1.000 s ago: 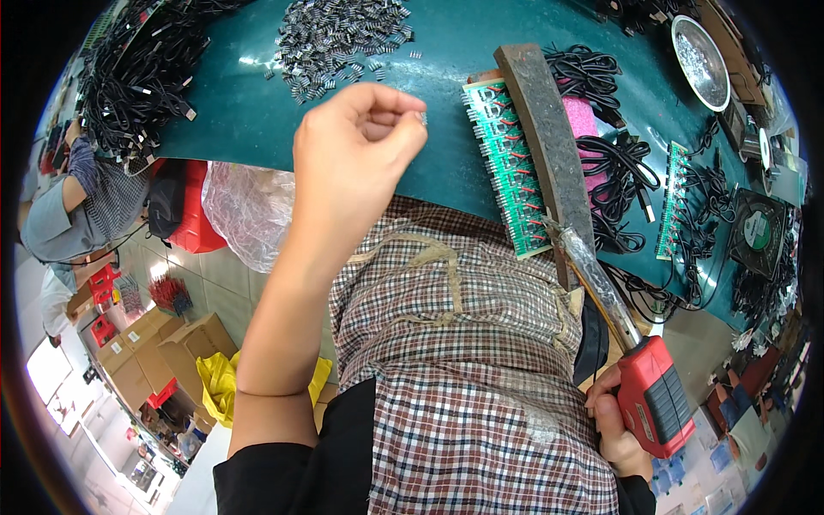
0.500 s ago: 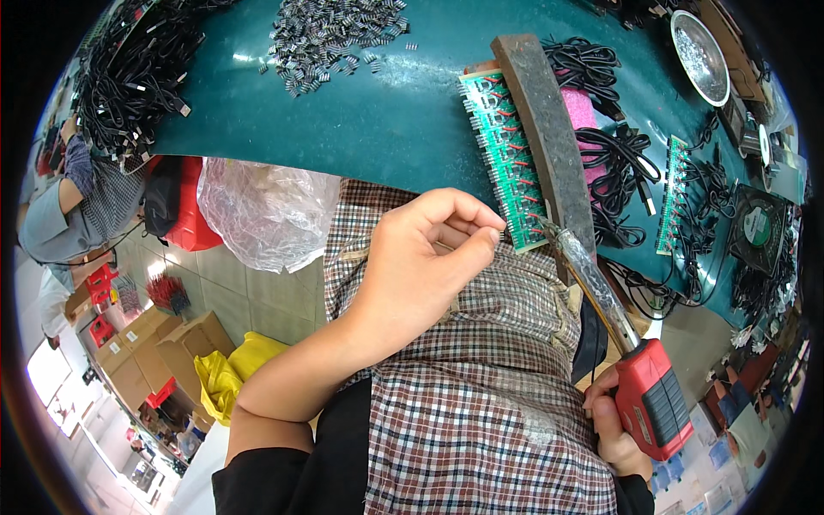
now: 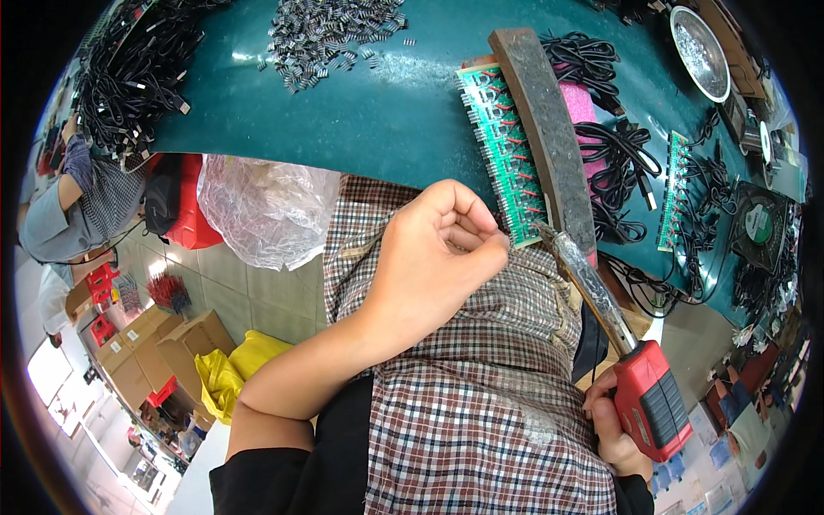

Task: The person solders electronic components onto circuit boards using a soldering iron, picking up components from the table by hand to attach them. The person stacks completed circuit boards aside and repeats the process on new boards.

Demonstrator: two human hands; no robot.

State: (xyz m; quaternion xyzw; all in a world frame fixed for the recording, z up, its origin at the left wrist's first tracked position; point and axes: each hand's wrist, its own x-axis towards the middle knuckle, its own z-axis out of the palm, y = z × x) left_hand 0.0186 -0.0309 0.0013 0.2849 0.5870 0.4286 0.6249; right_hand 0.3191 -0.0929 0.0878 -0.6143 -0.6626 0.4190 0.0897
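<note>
A green circuit board strip point(image 3: 500, 154), with red wires and a row of small metal parts along its left edge, lies against a long dark bar point(image 3: 549, 142) at the table's edge. My left hand point(image 3: 438, 253) is curled in a pinch beside the strip's near end; whatever its fingertips hold is too small or hidden to name. Low on the right, my right hand point(image 3: 611, 421) grips the red and black handle of a soldering iron point(image 3: 648, 399). The iron's metal shaft points up and left, its tip at the strip's near end.
On the green table point(image 3: 343, 129) lies a heap of small metal connectors point(image 3: 322, 39). Bundled black cables point(image 3: 614, 154), pink foam point(image 3: 579, 107), a second board strip point(image 3: 672, 193), a metal bowl point(image 3: 699, 56) and a fan point(image 3: 757, 225) stand right. More cables point(image 3: 133, 77) lie far left.
My left hand has shifted slightly up and right, its thumb now overlapping the space just below the strip's end. The iron's tip has moved slightly left; my right hand has barely moved.
</note>
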